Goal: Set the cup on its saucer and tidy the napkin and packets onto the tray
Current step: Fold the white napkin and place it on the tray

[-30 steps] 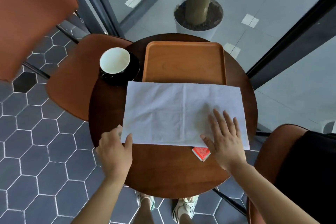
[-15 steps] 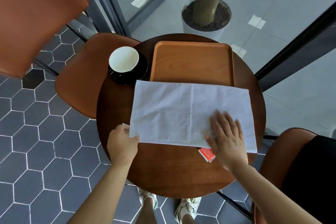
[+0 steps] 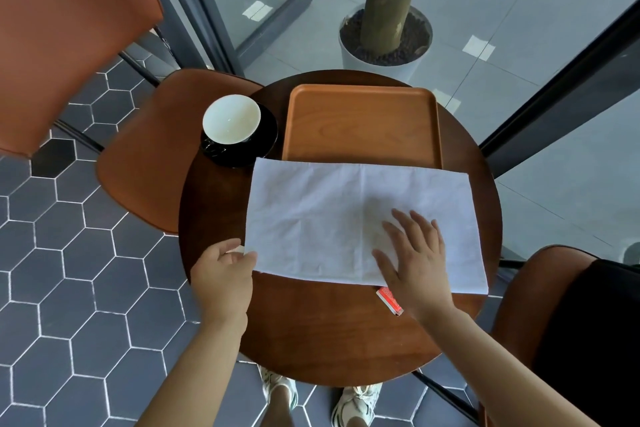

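Observation:
A white napkin lies spread flat across the middle of the round wooden table, its far edge over the near rim of the wooden tray. My left hand pinches the napkin's near left corner. My right hand presses flat on its near right part with fingers spread. A red packet pokes out from under the napkin beside my right wrist. The white cup stands on its black saucer left of the tray.
Orange-brown chairs stand at the left and near right of the table. A potted tree trunk and glass door frames lie behind. My feet show under the table's near edge.
My left hand has closed its thumb and fingers on the napkin's near left corner. My right hand stays flat on the napkin. The view has shifted slightly.

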A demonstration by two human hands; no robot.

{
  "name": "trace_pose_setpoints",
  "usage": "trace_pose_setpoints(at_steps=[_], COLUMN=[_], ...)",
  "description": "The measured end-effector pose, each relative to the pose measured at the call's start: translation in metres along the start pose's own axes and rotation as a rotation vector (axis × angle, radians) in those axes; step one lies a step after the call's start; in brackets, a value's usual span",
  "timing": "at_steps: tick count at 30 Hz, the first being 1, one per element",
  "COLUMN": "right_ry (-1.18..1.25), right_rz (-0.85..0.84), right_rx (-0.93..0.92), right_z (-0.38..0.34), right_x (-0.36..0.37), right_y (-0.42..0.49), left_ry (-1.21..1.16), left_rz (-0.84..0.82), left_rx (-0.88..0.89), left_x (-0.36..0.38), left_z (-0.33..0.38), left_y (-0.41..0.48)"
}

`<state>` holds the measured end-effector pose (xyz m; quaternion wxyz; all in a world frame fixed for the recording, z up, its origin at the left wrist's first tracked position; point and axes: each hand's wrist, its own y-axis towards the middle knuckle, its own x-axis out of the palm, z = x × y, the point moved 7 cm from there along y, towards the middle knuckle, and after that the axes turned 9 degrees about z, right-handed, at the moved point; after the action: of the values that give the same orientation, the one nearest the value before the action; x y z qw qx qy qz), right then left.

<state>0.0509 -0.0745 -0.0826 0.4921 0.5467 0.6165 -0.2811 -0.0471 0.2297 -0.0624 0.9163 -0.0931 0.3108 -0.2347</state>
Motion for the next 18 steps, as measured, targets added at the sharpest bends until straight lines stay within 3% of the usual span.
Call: trace_pose_setpoints(at_steps=[2,4,7,9,15,18], right_ry=[0.164,0.398,0.824,0.946,0.376,0.228], right_rz=[0.012,-0.039,-0.322,-0.504,-0.541,-0.521], right_rx=[0.026,0.168,0.551,0.661,0.305,0.223], right_z=[-0.027,-0.049,-0.079,-0.100,-0.130,-0.127], right_x=[-0.004,-0.003,0.014,0.022,0.032,0.034], right_y=[0.015,0.036,0.069,0.087,0.139,0.149], left_ry=[0.025,0.041,0.146,0.181,0.229,0.226], left_rz=[0.006,0.000,-0.007,-0.020,-0.079,-0.114], left_rx=[0.128,0.268,0.489,0.588,0.789,0.837], left_x=[0.001,0.003,0.011,0.017,0.036,0.043], left_z=[0.022,0.044,0.069,0.077,0.088,0.090], left_y=[-0.011,-0.024,-0.044,-0.055,-0.085,-0.095])
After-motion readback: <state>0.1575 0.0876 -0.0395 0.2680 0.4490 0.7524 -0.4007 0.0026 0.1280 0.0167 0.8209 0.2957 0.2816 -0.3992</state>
